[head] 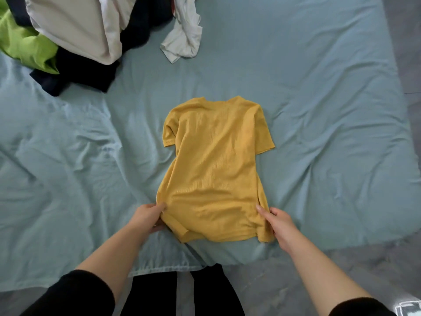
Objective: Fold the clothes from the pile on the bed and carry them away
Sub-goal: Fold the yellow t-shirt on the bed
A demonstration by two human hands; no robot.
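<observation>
A fine ribbed, matt knit cloth is seen on the yellow shirt [216, 169]. The bed [319, 110] is covered in matt, creased blue-grey woven sheet cloth.

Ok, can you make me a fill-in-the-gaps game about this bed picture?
The yellow T-shirt lies on a light ___ bed sheet.
The left hand and right hand hold its hem, so ___ hands grip it.
The pile of clothes includes one bright lime-___ garment.
Missing words: blue, two, green.
</observation>
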